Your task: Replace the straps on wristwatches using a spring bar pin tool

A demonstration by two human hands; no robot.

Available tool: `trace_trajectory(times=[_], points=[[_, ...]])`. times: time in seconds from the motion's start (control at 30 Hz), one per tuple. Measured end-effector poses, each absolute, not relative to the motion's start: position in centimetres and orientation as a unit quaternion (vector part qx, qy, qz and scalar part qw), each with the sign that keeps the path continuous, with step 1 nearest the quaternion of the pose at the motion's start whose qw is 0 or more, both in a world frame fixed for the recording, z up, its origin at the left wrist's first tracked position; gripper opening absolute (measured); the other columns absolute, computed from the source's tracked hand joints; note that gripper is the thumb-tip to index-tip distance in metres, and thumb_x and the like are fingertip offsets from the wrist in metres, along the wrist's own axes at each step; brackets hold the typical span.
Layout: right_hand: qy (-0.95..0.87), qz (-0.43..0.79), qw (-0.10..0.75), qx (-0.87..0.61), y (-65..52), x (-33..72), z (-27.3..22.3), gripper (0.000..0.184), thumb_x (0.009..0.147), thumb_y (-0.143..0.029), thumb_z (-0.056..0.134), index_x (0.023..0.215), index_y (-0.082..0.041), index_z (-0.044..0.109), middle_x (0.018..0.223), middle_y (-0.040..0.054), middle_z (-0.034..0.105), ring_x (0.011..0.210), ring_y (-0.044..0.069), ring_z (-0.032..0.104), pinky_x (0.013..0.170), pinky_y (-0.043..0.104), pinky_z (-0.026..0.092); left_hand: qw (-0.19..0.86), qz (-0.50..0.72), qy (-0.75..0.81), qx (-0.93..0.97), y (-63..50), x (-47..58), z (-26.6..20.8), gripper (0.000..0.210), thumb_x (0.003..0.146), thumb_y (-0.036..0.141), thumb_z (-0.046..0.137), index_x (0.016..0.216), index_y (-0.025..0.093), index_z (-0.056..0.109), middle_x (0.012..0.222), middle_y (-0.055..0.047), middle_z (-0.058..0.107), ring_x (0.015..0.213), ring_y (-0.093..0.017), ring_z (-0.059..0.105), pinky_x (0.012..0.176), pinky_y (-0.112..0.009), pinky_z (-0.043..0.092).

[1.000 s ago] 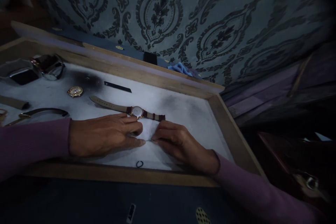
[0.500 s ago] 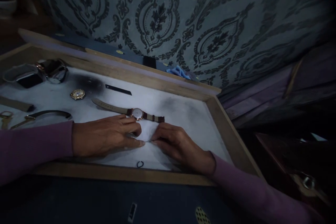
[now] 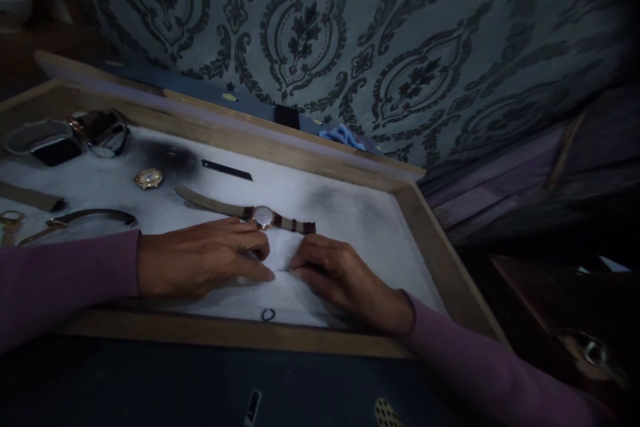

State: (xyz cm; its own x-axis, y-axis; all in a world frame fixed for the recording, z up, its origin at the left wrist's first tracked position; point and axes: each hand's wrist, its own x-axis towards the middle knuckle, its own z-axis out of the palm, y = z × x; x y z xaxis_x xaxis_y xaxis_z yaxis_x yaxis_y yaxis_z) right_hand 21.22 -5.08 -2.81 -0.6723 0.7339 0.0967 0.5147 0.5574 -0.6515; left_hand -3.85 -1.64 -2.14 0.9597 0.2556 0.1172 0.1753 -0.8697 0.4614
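My right hand (image 3: pixel 345 277) pinches a thin, pin-like piece (image 3: pixel 284 269) between thumb and fingertips, low over the white tray floor. Its kind is too small to make out. Facing it, my left hand (image 3: pixel 205 257) rests on the tray with fingers bent and thumb stretched out, a gap between them. The left thumb tip lies close to the pin's free end. Just beyond both hands is a wristwatch (image 3: pixel 263 216) with a pale dial and a brown strap laid out flat. A small dark open ring (image 3: pixel 269 314) lies nearer me.
A wooden-rimmed tray (image 3: pixel 240 333) surrounds the work. Inside lie a dark flat blade-like strip (image 3: pixel 227 170), a strapless gold watch case (image 3: pixel 149 178), a smartwatch (image 3: pixel 57 147), another watch (image 3: pixel 107 137) and loose straps (image 3: pixel 95 215). A blue cloth (image 3: pixel 343 136) sits beyond the far rim.
The left thumb has drawn back slightly from the pin's end. My right hand keeps its pinch almost in place; the view has shifted a little.
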Motion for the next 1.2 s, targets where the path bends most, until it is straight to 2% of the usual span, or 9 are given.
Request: trace_trajectory(times=[0.17,0.37,0.77,1.03,1.2], points=[[-0.862,0.3,0.184,-0.364,-5.0,21.1,-2.8,0.009,0.092,-0.013,0.057,0.087,-0.015,0.065,0.084,0.0048,0.065,0.079,0.016,0.061,0.069,0.028,0.049,0.276,0.143,0.162,0.936,-1.9,-3.2,-2.8,0.022,0.095,0.011,0.04,0.105,0.019,0.058,0.105,-0.007,0.061,0.098,-0.019,0.054,0.084,-0.032,0.043],[-0.865,0.305,0.196,-0.348,-4.9,20.8,-2.9,0.009,0.092,-0.012,0.057,0.086,-0.015,0.064,0.085,0.0048,0.065,0.079,0.015,0.061,0.069,0.027,0.05,0.25,0.113,0.226,0.935,-2.3,-2.2,-3.2,0.007,0.089,0.012,0.055,0.092,0.018,0.056,0.095,-0.004,0.059,0.091,-0.02,0.053,0.076,-0.031,0.04],[-0.861,0.312,0.201,-0.346,-4.8,20.5,-3.2,0.01,0.091,-0.012,0.057,0.086,-0.015,0.065,0.083,0.0038,0.065,0.078,0.015,0.061,0.07,0.027,0.05,0.267,0.113,0.241,0.926,-2.3,-1.6,-3.2,0.012,0.093,0.014,0.049,0.082,0.018,0.052,0.087,-0.002,0.056,0.083,-0.017,0.051,0.072,-0.029,0.037],[-0.858,0.315,0.196,-0.354,-4.8,20.2,-3.1,0.011,0.091,-0.013,0.057,0.085,-0.016,0.065,0.081,0.0034,0.065,0.076,0.015,0.061,0.067,0.027,0.049,0.215,0.108,0.229,0.943,-2.6,-1.4,-3.3,0.017,0.095,0.014,0.039,0.083,0.017,0.051,0.084,-0.004,0.057,0.076,-0.017,0.049,0.068,-0.03,0.037],[-0.866,0.303,0.188,-0.351,-4.9,20.0,-3.0,0.011,0.09,-0.01,0.057,0.083,-0.015,0.065,0.079,0.0033,0.064,0.074,0.015,0.06,0.067,0.027,0.049,0.169,0.088,0.201,0.961,-2.7,-1.4,-3.4,0.018,0.088,0.005,0.036,0.086,0.018,0.048,0.088,-0.006,0.057,0.077,-0.019,0.047,0.071,-0.032,0.039]])
